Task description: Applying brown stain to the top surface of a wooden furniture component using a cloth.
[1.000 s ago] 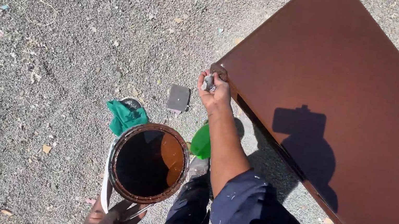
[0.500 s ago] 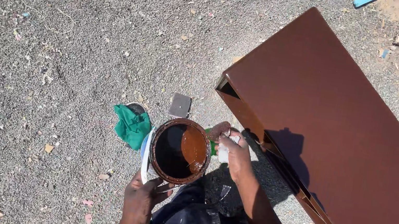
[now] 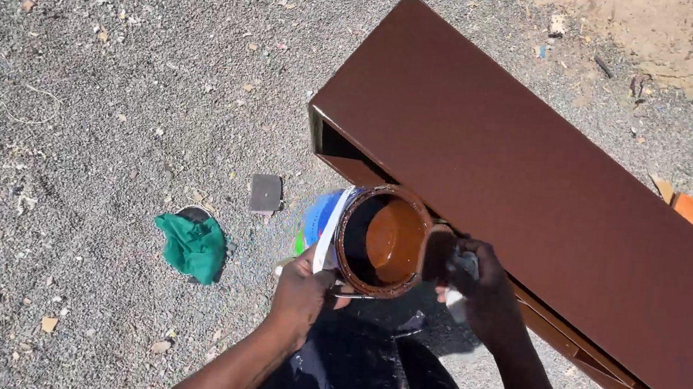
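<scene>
One green cloth (image 3: pixel 192 246) lies crumpled on grey gravel ground (image 3: pixel 87 92), with one small dark square pad (image 3: pixel 265 193) at its two o'clock. One paint tin (image 3: pixel 369 239) of brown paint is tilted, held from its seven o'clock by the left hand (image 3: pixel 301 293), fingers wrapped around it. At the tin's three o'clock, the right hand (image 3: pixel 479 287) curls its fingers around a small pale object. One long brown painted board (image 3: pixel 564 209) stretches toward four o'clock outdoors in sunlight.
</scene>
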